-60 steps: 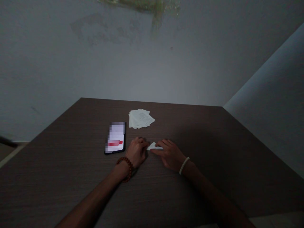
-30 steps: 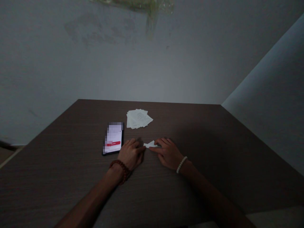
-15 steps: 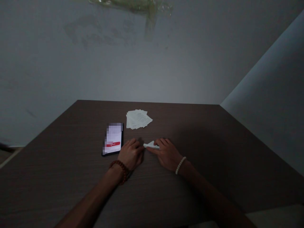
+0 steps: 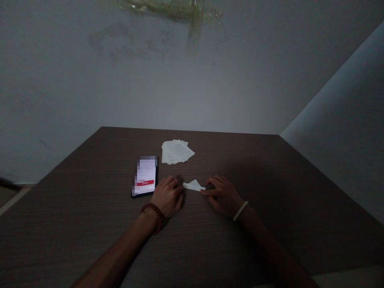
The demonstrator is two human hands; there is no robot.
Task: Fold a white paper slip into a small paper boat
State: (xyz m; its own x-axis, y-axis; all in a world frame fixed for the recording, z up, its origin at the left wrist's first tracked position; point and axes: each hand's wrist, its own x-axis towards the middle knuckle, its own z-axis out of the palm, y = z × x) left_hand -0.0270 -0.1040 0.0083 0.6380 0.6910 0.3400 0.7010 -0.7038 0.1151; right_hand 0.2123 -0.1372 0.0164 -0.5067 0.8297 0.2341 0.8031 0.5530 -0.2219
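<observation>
A small folded piece of white paper (image 4: 194,185) lies on the dark table between my two hands, with a pointed flap rising on its far side. My left hand (image 4: 167,195), a brown bead bracelet at its wrist, has its fingers curled over the paper's left end. At the right end, the thumb and forefinger of my right hand (image 4: 222,194) pinch the paper's tip; a pale bead bracelet circles that wrist.
Left of my left hand lies a phone (image 4: 146,176) with a lit screen, close to the knuckles. Beyond the hands sits a loose pile of white paper sheets (image 4: 177,152). The brown table (image 4: 240,150) meets a grey wall (image 4: 192,92) at its far edge.
My right hand has slid to the right along the folded paper, out to its right end, so more of the paper shows. My left hand stays at the left end.
</observation>
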